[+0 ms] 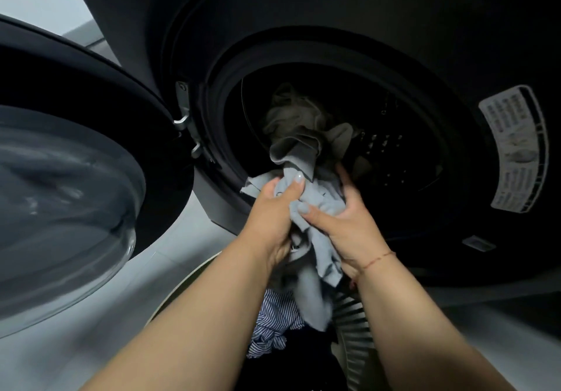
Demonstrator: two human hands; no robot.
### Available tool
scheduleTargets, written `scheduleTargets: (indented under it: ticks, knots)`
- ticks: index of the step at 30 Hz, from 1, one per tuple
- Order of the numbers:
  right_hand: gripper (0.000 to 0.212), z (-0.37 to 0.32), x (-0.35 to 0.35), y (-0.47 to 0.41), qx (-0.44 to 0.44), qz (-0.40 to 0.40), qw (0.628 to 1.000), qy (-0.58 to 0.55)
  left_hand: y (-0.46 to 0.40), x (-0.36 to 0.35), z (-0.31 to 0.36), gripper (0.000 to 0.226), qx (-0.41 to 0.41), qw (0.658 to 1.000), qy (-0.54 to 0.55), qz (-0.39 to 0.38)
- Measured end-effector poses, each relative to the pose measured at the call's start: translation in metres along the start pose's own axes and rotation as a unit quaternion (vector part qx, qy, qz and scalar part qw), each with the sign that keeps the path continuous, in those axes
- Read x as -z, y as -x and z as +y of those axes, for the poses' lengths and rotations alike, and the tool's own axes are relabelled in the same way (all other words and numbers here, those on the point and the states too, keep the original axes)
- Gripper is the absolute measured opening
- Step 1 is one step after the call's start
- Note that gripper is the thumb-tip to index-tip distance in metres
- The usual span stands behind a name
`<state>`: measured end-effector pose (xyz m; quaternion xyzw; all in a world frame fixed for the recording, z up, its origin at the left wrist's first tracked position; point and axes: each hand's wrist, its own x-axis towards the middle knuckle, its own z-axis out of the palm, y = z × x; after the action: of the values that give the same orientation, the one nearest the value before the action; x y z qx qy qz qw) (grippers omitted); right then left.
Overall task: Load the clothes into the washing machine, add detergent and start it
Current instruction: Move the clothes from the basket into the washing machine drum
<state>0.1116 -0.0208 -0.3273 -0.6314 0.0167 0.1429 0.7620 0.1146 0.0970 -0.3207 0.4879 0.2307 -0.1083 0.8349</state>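
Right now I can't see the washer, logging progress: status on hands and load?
Left hand and right hand both gripping light blue garment at drum opening. Grey clothes already inside. Door open, striped shirt still in basket.

Drum mouth (379, 111) open right, grey clothes (299, 135) blocking centre

One washing machine (334, 11), one open door (76, 147), one laundry basket (352, 330), two hands (273, 208), several garments (321, 205)
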Motion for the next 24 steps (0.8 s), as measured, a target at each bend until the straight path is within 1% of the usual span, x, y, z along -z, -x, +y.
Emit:
scheduleTargets:
  ticks: [1, 3, 5, 7, 8, 10, 12, 13, 15, 16, 18, 19, 21, 22, 23, 24]
  knots:
    - [0.089, 0.001, 0.000, -0.008, -0.001, 0.011, 1.000, 0.020, -0.005, -0.001, 0.003, 0.038, 0.004, 1.000, -0.010, 0.000]
    - [0.083, 0.001, -0.003, -0.027, -0.017, 0.072, 0.996, 0.050, -0.017, -0.005, 0.014, 0.054, 0.008, 1.000, -0.029, -0.004]
    - [0.072, -0.004, -0.003, -0.046, -0.015, 0.135, 0.990, 0.037, -0.029, -0.015, 0.031, 0.057, 0.003, 0.998, -0.056, 0.041]
    - [0.060, -0.016, 0.002, -0.068, 0.013, 0.184, 0.983, -0.005, -0.042, -0.027, 0.046, 0.058, 0.005, 0.996, -0.055, 0.067]
    - [0.059, -0.022, 0.005, -0.083, 0.017, 0.198, 0.980, 0.004, -0.049, -0.030, 0.050, 0.059, -0.007, 0.996, -0.063, 0.060]
    - [0.060, -0.030, 0.004, -0.112, 0.008, 0.171, 0.985, 0.027, -0.056, -0.026, 0.051, 0.051, -0.043, 0.992, -0.115, 0.027]
    - [0.077, -0.024, 0.004, -0.138, -0.030, 0.162, 0.986, 0.032, -0.060, -0.015, 0.043, 0.041, -0.051, 0.988, -0.149, 0.002]
    - [0.071, -0.017, 0.007, -0.151, -0.050, 0.147, 0.987, 0.033, -0.060, -0.010, 0.037, 0.047, -0.046, 0.987, -0.156, -0.004]
    - [0.025, -0.015, 0.006, -0.162, -0.042, 0.116, 0.992, -0.004, -0.066, -0.001, 0.024, 0.081, -0.037, 0.987, -0.155, 0.008]
    - [0.018, -0.017, 0.007, -0.165, -0.021, 0.120, 0.993, -0.004, -0.067, 0.002, 0.018, 0.092, -0.040, 0.982, -0.183, 0.017]
    - [0.028, -0.013, 0.014, -0.173, -0.030, 0.140, 0.990, -0.006, -0.071, 0.013, 0.004, 0.098, -0.055, 0.953, -0.296, 0.033]
    - [0.028, -0.012, 0.016, -0.173, -0.026, 0.141, 0.990, 0.002, -0.071, 0.019, -0.001, 0.104, -0.051, 0.933, -0.354, 0.034]
    - [0.026, -0.007, 0.022, -0.174, -0.052, 0.140, 0.988, 0.028, -0.068, 0.021, -0.010, 0.117, -0.046, 0.888, -0.457, 0.020]
    - [0.025, -0.005, 0.023, -0.172, -0.055, 0.130, 0.989, 0.039, -0.064, 0.019, -0.012, 0.119, -0.047, 0.865, -0.500, 0.010]
    - [0.028, 0.001, 0.028, -0.177, -0.042, 0.130, 0.990, 0.028, -0.064, 0.017, -0.014, 0.116, -0.049, 0.851, -0.523, 0.010]
    - [0.045, 0.002, 0.031, -0.176, -0.027, 0.119, 0.992, 0.020, -0.066, 0.015, -0.015, 0.106, -0.051, 0.844, -0.533, 0.014]
